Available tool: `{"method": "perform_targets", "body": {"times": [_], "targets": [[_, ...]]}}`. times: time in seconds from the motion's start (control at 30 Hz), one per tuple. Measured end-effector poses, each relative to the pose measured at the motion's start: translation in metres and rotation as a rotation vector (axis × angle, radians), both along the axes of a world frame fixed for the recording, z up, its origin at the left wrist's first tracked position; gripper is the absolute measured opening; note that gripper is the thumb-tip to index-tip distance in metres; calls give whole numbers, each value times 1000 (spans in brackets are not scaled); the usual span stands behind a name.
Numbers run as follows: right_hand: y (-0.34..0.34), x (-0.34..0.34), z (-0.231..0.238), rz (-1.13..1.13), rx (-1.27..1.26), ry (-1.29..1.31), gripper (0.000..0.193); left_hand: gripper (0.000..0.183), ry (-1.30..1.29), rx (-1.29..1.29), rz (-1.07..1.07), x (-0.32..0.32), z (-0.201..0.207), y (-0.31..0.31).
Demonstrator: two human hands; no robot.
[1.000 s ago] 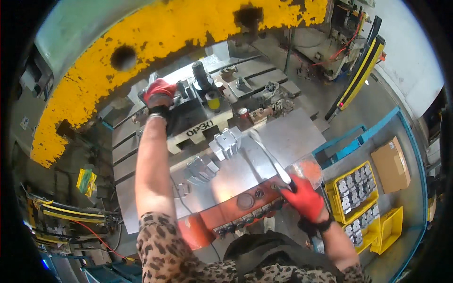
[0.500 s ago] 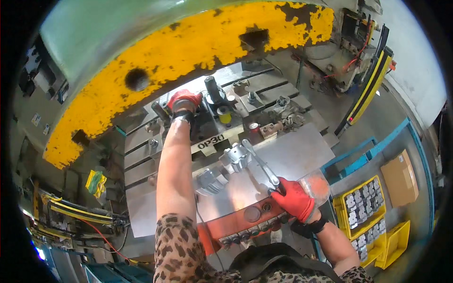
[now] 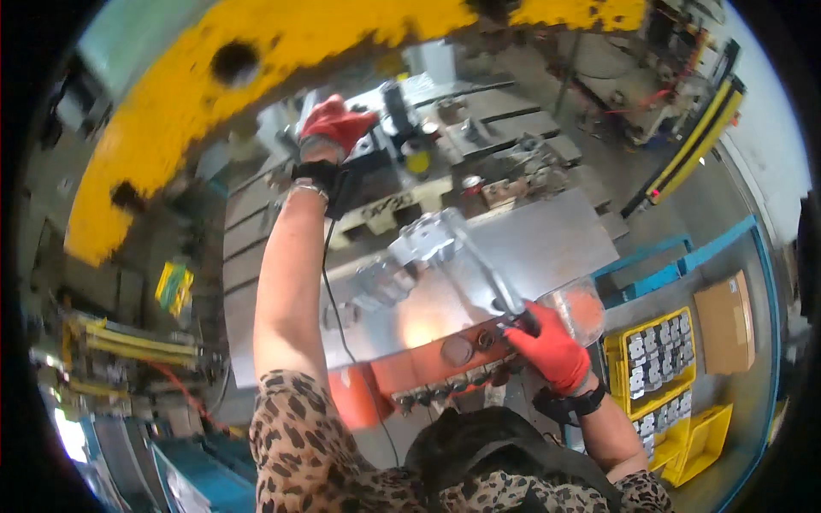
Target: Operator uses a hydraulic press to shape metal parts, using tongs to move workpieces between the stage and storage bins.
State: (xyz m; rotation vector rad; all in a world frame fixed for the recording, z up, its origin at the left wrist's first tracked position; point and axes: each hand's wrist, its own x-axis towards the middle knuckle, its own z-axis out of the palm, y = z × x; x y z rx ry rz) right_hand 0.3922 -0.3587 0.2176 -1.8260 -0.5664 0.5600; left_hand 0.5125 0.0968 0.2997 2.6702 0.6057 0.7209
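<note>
My left hand, in a red glove, reaches into the press over the dark die fixture. Its fingers are blurred and partly hidden, so what they hold, if anything, is unclear. My right hand, also red-gloved, is closed round the dark grip of a long silver-handled tool. At the tool's far end is a silver metal casting, above the steel plate; whether they are joined cannot be made out. A second grey metal casting is nearer me on the plate's left side.
The press's chipped yellow ram hangs above my left hand. An orange control panel with several buttons lies close to me. At right are a clear tub, yellow bins of metal parts and a cardboard box.
My view has shifted. My left hand appears higher, its fingers now pointing rightward over the fixture. My right hand still grips the tool and appears slightly farther right.
</note>
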Motion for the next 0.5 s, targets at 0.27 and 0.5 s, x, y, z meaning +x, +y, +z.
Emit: {"method": "perform_targets", "body": {"times": [0.27,0.5], "targets": [[-45,3,-29,-44,164,406,48,88,245,163,123,-262,-77,-75],[-21,2,-20,67,151,230,33,86,579,-77,363,-293,-164,-99]]}}
